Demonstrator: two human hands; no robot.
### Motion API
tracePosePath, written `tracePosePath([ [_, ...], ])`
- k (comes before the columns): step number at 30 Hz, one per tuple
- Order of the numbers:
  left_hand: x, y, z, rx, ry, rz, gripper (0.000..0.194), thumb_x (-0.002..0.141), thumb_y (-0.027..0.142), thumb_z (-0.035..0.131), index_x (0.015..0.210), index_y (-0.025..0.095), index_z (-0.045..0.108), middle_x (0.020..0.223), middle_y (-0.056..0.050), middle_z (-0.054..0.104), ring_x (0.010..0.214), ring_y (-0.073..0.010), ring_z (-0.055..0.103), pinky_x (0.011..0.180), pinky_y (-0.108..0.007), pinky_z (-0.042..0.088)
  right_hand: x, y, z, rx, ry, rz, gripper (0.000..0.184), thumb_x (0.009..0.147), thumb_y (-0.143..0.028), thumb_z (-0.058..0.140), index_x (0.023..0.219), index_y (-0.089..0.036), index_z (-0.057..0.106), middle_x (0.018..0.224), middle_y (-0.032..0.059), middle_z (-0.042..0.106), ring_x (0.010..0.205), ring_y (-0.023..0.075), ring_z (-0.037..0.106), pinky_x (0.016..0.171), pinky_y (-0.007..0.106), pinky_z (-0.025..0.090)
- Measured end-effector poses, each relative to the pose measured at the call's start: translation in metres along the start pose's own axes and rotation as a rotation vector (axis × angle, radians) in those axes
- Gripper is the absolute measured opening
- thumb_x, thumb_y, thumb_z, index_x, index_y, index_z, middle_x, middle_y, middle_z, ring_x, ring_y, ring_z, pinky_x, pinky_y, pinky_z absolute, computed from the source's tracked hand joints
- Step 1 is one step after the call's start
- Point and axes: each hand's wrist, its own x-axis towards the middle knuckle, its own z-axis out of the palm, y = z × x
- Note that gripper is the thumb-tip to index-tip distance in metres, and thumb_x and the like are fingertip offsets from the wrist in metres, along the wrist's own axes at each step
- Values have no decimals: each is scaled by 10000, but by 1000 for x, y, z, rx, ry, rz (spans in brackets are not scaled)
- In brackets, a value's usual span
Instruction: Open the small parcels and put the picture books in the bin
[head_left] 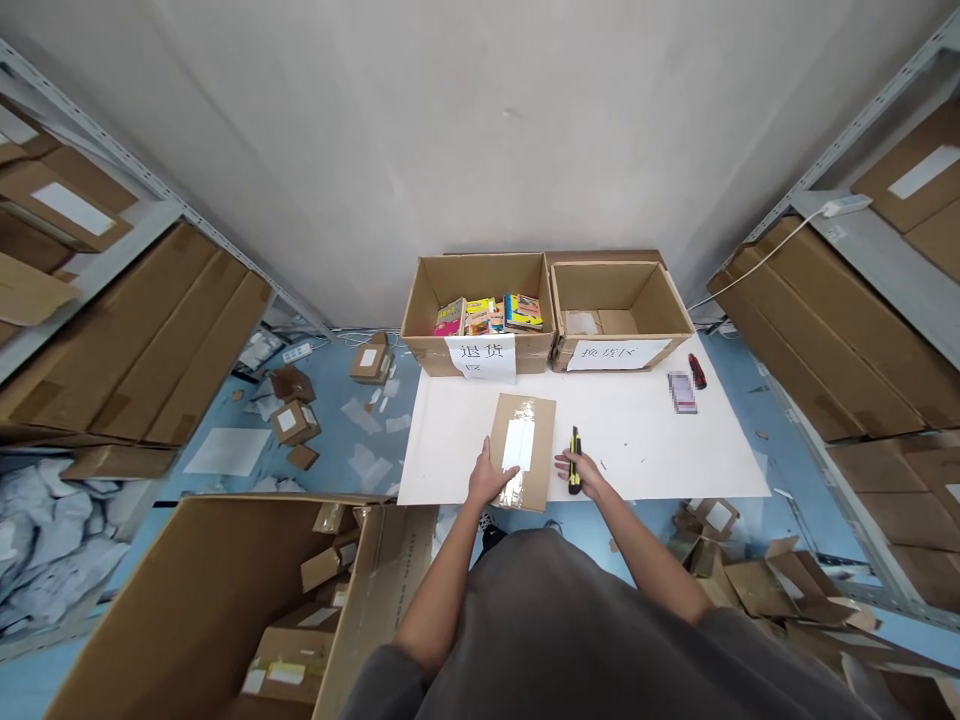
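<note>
A taped cardboard box (534, 412) with a white label lies at the front edge of the white table (450, 430). My left hand (489, 478) grips its left side, thumb over the top and fingers along the edge. Just right of the box, my right hand (586, 474) holds a yellow and black box cutter (575, 448) upright, apart from the cardboard. Whether its blade is out is too small to tell.
Behind stand an open carton (480, 350) of small colourful books and another open carton (622, 345), both with paper signs. A red cutter (697, 371) and a pixelated item (682, 392) lie right. A large carton (225, 600) of parcels stands lower left; shelves flank both sides.
</note>
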Motion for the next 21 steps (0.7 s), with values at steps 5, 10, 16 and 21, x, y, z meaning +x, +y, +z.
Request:
tracePosePath([
  [5, 8, 10, 13, -7, 25, -7, 1233, 733, 599, 808, 1665, 227, 90, 1540, -197, 506, 1344, -369, 578, 1052, -441, 489, -27, 23, 12, -51, -31, -53, 383, 802, -337, 647, 1160, -202, 674, 1166, 121, 757, 1076, 272, 729, 856, 370, 598],
  [10, 25, -8, 14, -283, -17, 100, 1075, 847, 575, 736, 1667, 277, 108, 1544, -102, 551, 1332, -230, 610, 1103, -382, 500, -26, -9, 28, -232, 36, -274, 430, 783, -287, 652, 1205, -239, 725, 1263, 78, 738, 1284, 279, 631, 1031, 383, 536],
  [16, 32, -61, 1, -320, -67, -132, 757, 912, 720, 548, 1484, 225, 550, 1381, -101, 694, 1352, -279, 601, 1101, -457, 503, -14, -10, 99, -380, -116, -198, 514, 784, -276, 678, 1297, -267, 703, 1213, 51, 751, 1209, 261, 670, 1011, 385, 546],
  [21, 18, -80, -9, -377, -144, -176, 744, 912, 795, 463, 1371, 243, 657, 1346, -91, 716, 1243, -299, 679, 973, -430, 578, -11, -8, 118, -226, -175, -94, 512, 778, -239, 659, 1289, -249, 695, 1231, 67, 742, 1092, 230, 715, 867, 320, 595],
])
